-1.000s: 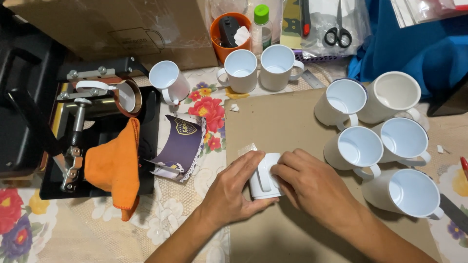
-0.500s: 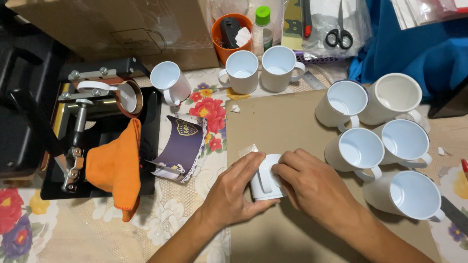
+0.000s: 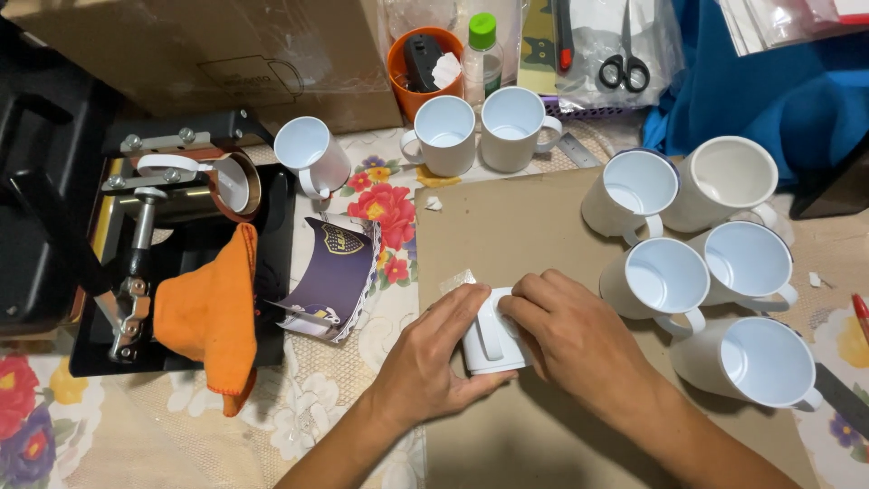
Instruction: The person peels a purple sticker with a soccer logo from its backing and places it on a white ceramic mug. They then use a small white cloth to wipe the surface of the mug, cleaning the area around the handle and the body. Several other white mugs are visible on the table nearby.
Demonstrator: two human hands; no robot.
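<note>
Cardboard mat: both hands clasp white mug; mugs crowd right.

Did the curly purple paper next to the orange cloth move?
No. The purple paper lies just as before, between the orange cloth and the red flower print on the tablecloth.

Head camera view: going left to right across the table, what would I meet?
Mug press → orange cloth → printed sheet → left hand → held mug → right hand → mug cluster.
</note>
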